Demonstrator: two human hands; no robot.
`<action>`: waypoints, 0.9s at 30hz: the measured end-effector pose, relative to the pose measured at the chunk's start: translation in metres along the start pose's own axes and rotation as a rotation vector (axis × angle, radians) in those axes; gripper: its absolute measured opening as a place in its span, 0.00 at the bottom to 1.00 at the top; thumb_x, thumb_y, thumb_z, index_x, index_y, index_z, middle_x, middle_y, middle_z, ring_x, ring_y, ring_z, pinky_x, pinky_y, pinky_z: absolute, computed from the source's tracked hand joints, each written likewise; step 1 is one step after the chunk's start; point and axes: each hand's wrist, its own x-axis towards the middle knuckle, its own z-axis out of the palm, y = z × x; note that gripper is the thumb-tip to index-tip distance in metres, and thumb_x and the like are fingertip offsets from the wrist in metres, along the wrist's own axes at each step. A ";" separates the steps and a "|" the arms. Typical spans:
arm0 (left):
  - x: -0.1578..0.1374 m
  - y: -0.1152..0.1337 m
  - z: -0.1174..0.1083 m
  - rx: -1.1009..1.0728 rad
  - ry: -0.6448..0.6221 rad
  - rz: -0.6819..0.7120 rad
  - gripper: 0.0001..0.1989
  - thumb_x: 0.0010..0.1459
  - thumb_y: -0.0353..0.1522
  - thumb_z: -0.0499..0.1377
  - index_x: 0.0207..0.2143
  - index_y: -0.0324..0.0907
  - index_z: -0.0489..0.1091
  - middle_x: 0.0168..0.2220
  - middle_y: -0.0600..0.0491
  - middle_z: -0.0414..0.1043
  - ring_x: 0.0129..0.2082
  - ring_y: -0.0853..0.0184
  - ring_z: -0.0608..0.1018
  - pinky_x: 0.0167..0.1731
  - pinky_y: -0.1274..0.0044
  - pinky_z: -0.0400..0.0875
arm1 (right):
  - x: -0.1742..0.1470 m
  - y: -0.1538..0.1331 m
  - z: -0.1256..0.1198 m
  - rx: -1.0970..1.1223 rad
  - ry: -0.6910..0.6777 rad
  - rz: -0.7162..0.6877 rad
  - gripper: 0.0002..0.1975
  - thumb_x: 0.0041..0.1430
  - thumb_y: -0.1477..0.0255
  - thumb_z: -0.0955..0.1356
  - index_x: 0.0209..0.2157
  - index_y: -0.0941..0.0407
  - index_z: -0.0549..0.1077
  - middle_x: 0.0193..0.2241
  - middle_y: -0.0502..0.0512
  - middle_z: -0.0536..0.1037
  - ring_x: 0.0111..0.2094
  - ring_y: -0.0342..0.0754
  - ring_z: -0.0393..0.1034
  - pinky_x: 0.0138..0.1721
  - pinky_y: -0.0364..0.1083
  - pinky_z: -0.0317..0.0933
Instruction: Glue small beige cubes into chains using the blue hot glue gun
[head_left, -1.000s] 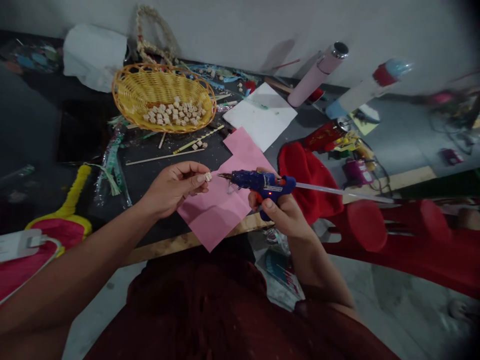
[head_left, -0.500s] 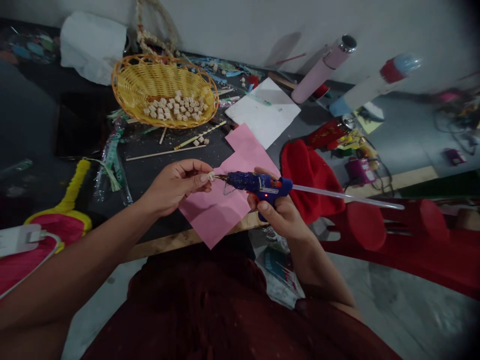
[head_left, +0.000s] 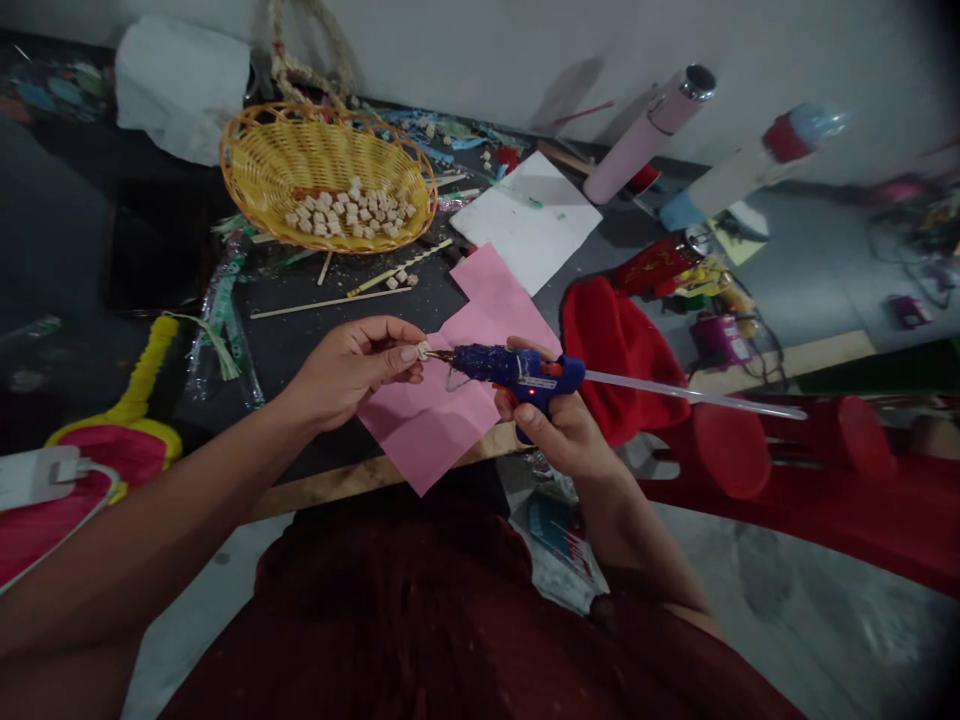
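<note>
My left hand (head_left: 352, 368) pinches a small pale wooden cube (head_left: 423, 350) between thumb and fingertips, above a pink paper sheet (head_left: 442, 400). My right hand (head_left: 559, 430) grips a blue hot glue gun (head_left: 517, 370) by its handle; a clear glue stick (head_left: 690, 395) juts out of its back to the right. The gun's metal nozzle touches the cube. A red light glows on the gun's body.
A yellow woven basket (head_left: 247, 165) holding several similar cubes stands at the back of the dark table (head_left: 292, 340). Thin wooden sticks (head_left: 330, 302), a white sheet (head_left: 529, 225), a red cloth (head_left: 615, 350), a pink tube (head_left: 645, 135) and red plastic chairs (head_left: 787, 470) lie around.
The glue gun's nozzle moved left and closed the gap to the cube in my left hand. The view shifted slightly; both hands otherwise stay in place.
</note>
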 end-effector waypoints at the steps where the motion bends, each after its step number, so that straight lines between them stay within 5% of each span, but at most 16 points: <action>1: 0.000 0.000 0.000 -0.005 0.001 -0.003 0.14 0.47 0.35 0.71 0.35 0.38 0.75 0.30 0.54 0.76 0.28 0.73 0.77 0.33 0.80 0.74 | 0.000 0.000 0.000 0.006 0.006 0.002 0.32 0.61 0.55 0.66 0.63 0.47 0.56 0.41 0.57 0.72 0.33 0.47 0.68 0.33 0.48 0.66; 27: -0.001 0.004 0.004 -0.030 0.009 -0.031 0.16 0.44 0.36 0.73 0.34 0.37 0.75 0.30 0.52 0.76 0.27 0.72 0.77 0.32 0.78 0.75 | 0.002 0.001 -0.001 0.017 0.003 0.002 0.25 0.61 0.54 0.65 0.55 0.51 0.65 0.32 0.52 0.70 0.30 0.45 0.65 0.32 0.46 0.65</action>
